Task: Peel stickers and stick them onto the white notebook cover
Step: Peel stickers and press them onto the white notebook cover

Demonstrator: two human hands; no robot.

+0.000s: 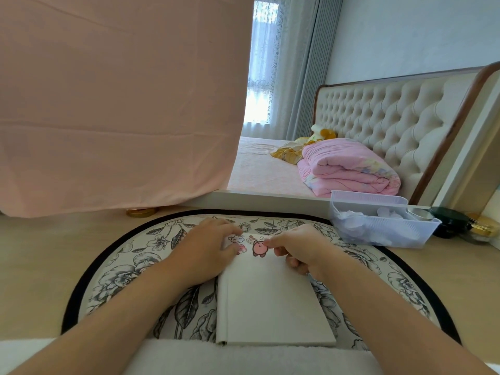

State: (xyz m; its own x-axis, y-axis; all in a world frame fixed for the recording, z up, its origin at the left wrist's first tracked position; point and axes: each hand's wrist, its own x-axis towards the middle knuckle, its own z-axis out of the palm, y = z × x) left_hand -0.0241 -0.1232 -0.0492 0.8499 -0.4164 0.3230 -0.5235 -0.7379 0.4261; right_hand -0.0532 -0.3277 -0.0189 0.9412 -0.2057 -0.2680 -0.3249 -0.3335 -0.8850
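Observation:
A white notebook (270, 301) lies closed on a floral mat (130, 266), spine to the left. Near its far edge sit small pink cartoon stickers: a round pink one (260, 248), a smaller one (241, 249) and a pale one (236, 238). My left hand (208, 247) rests flat on the notebook's far left corner, its fingertips beside the small stickers. My right hand (300, 247) hovers at the far right corner. Its thumb and forefinger are pinched together at the round pink sticker's right edge, the other fingers curled. Whether a sticker lies in that pinch is not visible.
A translucent plastic bin (378, 226) with crumpled white pieces stands at the right behind the mat. Dark and gold jars (454, 220) sit beyond it. A pink cloth (116, 104) hangs at the left. A bed with a folded pink quilt (349, 166) lies behind the table.

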